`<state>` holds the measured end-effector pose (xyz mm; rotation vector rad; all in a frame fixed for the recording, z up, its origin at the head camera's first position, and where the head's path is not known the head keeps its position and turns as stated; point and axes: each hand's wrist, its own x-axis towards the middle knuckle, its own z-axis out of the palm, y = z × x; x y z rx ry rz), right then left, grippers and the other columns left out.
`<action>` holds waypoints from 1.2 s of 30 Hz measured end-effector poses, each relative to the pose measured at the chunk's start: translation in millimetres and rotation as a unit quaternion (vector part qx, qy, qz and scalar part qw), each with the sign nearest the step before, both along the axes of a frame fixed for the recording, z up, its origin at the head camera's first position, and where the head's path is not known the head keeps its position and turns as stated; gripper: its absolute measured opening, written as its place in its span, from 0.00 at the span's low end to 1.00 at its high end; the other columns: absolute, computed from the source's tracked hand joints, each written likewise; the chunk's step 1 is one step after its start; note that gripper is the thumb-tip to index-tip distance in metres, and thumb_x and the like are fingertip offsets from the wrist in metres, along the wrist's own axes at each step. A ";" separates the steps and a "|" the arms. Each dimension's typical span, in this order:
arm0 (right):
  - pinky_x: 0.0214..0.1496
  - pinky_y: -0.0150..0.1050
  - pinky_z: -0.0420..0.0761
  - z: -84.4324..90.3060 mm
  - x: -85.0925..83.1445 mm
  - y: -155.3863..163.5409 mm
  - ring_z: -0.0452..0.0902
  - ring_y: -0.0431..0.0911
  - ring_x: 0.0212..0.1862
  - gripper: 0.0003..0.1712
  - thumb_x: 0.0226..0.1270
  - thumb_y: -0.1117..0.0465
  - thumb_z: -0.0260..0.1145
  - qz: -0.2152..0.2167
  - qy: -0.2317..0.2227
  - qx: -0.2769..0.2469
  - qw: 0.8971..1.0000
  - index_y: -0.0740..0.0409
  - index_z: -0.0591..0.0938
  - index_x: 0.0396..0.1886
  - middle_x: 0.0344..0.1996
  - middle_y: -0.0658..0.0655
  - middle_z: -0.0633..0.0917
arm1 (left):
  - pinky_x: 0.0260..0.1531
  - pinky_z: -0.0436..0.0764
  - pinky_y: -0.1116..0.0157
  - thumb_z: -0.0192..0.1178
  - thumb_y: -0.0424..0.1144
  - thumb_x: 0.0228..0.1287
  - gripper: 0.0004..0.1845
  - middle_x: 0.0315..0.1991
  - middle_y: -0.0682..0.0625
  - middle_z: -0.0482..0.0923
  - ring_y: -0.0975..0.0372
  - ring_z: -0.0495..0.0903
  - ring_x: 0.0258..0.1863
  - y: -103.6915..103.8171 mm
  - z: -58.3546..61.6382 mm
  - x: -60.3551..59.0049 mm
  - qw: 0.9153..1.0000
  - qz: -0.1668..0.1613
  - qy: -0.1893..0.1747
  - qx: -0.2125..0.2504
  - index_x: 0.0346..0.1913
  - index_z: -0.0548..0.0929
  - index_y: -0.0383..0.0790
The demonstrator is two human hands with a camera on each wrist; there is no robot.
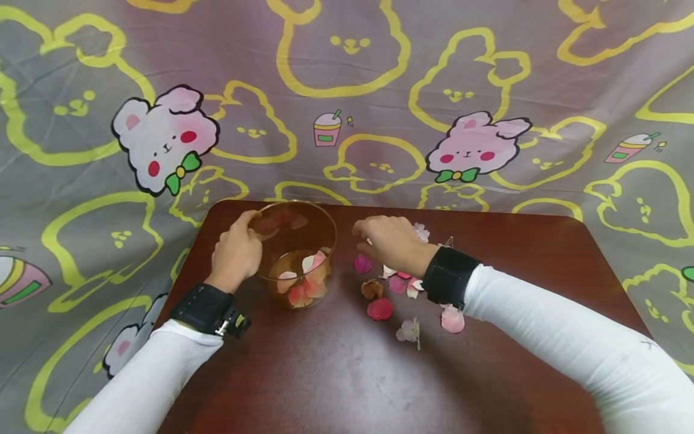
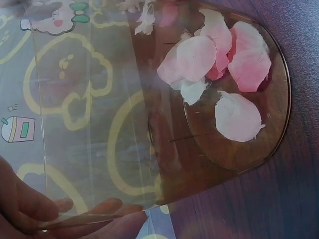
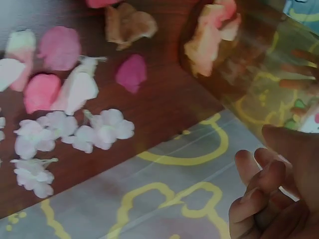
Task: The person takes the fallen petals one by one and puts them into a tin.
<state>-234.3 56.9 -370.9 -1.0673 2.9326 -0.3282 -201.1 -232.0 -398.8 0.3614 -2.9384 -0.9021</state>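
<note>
A clear amber cup (image 1: 321, 230) stands on the brown table (image 1: 347, 374), with several pink and white petals (image 1: 301, 284) on its bottom. My left hand (image 1: 236, 253) grips the cup's rim on the left; its fingers (image 2: 75, 215) show through the cup wall (image 2: 99, 124), with the petals (image 2: 199, 59) beyond. Just right of the cup, my right hand (image 1: 364, 240) hovers over loose petals with its fingers loosely curled. Nothing shows in the right hand (image 3: 259, 181) in the right wrist view. A magenta petal (image 1: 362, 263) lies nearest below it.
Loose petals lie right of the cup: a red one (image 1: 379, 308), a brown dried one (image 1: 372, 289), a pale pink one (image 1: 452, 319) and a small blossom (image 1: 409, 330). White blossoms (image 3: 99, 132) lie near the table's far edge. A grey cartoon-print cloth (image 1: 352, 90) hangs behind.
</note>
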 end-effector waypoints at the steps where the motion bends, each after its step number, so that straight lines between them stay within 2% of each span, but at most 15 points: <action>1: 0.35 0.40 0.81 -2.2 0.1 2.0 0.85 0.47 0.42 0.15 0.67 0.55 0.71 0.001 0.002 0.004 1.000 0.54 0.86 0.52 0.45 0.54 0.90 | 0.33 0.73 0.49 0.35 0.39 0.77 0.26 0.60 0.35 0.79 0.39 0.81 0.43 -0.3 -0.1 -0.1 1.000 0.001 0.001 -0.001 0.74 0.65 0.52; 7: 0.31 0.39 0.80 -15.5 -1.3 11.0 0.85 0.47 0.39 0.14 0.67 0.55 0.71 0.001 0.005 0.010 1.000 0.54 0.87 0.49 0.41 0.52 0.90 | 0.34 0.74 0.47 0.34 0.39 0.77 0.26 0.62 0.34 0.78 0.36 0.81 0.46 -1.7 -1.1 0.0 1.000 0.001 0.005 -0.001 0.74 0.66 0.51; 14: 0.41 0.41 0.85 -26.2 -2.3 21.1 0.87 0.48 0.45 0.17 0.67 0.54 0.71 -0.014 -0.020 0.013 1.000 0.54 0.87 0.53 0.46 0.53 0.90 | 0.34 0.75 0.45 0.34 0.39 0.77 0.26 0.62 0.34 0.77 0.35 0.81 0.47 -0.9 -1.3 0.7 1.000 0.001 0.003 0.000 0.74 0.66 0.51; 17: 0.40 0.40 0.85 -31.4 -1.4 27.6 0.87 0.48 0.43 0.17 0.67 0.54 0.71 -0.016 -0.024 0.014 0.999 0.55 0.87 0.53 0.46 0.54 0.91 | 0.35 0.75 0.45 0.33 0.39 0.78 0.26 0.63 0.34 0.77 0.35 0.81 0.48 -0.4 -0.8 0.8 1.000 0.001 0.002 0.001 0.74 0.66 0.51; 23: 0.32 0.39 0.82 -42.6 -0.2 37.9 0.86 0.47 0.38 0.14 0.66 0.56 0.72 -0.019 -0.012 0.023 1.000 0.55 0.87 0.49 0.41 0.54 0.91 | 0.36 0.75 0.45 0.34 0.39 0.78 0.26 0.63 0.33 0.76 0.34 0.81 0.48 0.3 0.1 1.0 1.000 0.001 0.005 0.000 0.74 0.66 0.50; 28: 0.36 0.43 0.84 -51.4 1.1 43.1 0.87 0.49 0.40 0.15 0.65 0.55 0.73 -0.026 -0.011 0.038 0.999 0.56 0.87 0.49 0.40 0.55 0.91 | 0.36 0.75 0.44 0.34 0.39 0.78 0.26 0.63 0.33 0.77 0.35 0.81 0.48 0.5 0.4 0.8 1.000 0.002 0.003 0.001 0.74 0.66 0.50; 36: 0.35 0.40 0.84 -64.9 4.6 51.2 0.86 0.50 0.37 0.21 0.62 0.56 0.75 -0.042 -0.042 0.058 0.997 0.58 0.85 0.54 0.40 0.56 0.91 | 0.35 0.75 0.46 0.34 0.39 0.77 0.25 0.61 0.33 0.78 0.35 0.81 0.47 0.2 0.0 -0.7 1.000 0.001 0.006 0.000 0.73 0.67 0.50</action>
